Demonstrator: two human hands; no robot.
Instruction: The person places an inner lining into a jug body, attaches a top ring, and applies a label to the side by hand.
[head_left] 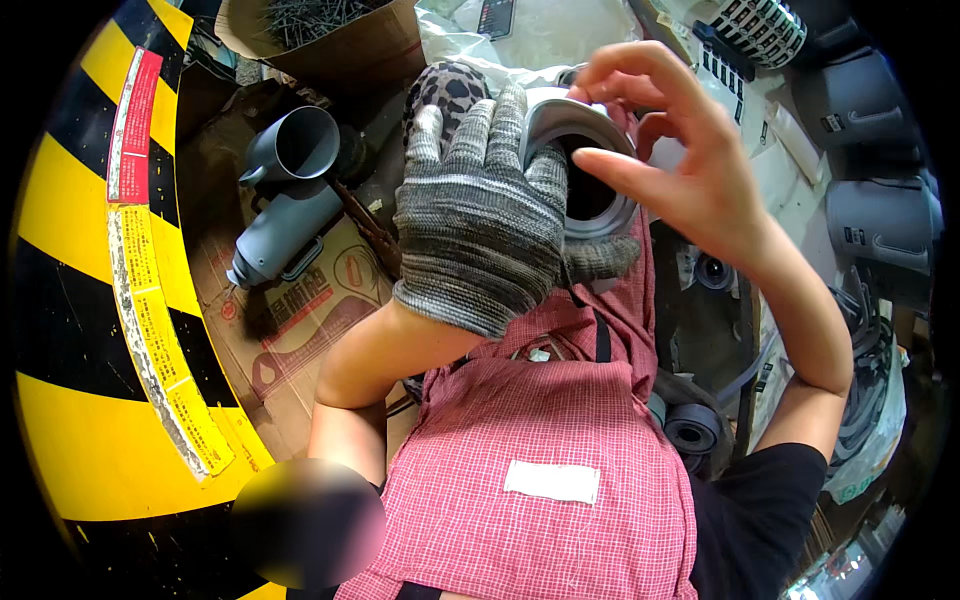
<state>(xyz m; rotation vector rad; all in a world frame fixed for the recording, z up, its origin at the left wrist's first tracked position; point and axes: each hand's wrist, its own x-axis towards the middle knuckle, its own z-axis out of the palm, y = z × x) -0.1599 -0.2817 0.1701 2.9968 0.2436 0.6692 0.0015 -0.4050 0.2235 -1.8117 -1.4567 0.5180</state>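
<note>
A grey, round-mouthed vessel (622, 222) rests at my lap with its dark opening facing up. My left hand (480, 220), in a striped grey knit glove, is closed on its left side; one gloved finger lies along the rim and the thumb shows below it. My bare right hand (690, 165) hovers at the right of the mouth, fingers curved and spread from the thumb. Its thumb reaches over the opening, and its fingertips are near the far rim; whether they touch is unclear. The vessel's lower body is hidden.
At left, a grey jug body (300, 145) and another grey jug (285, 235) lie near flattened cardboard (330, 330). An open carton (350, 50) holds dark, thin metal pieces. A yellow-black striped panel (70, 290) borders the left. Several grey jugs (880, 220) line the right.
</note>
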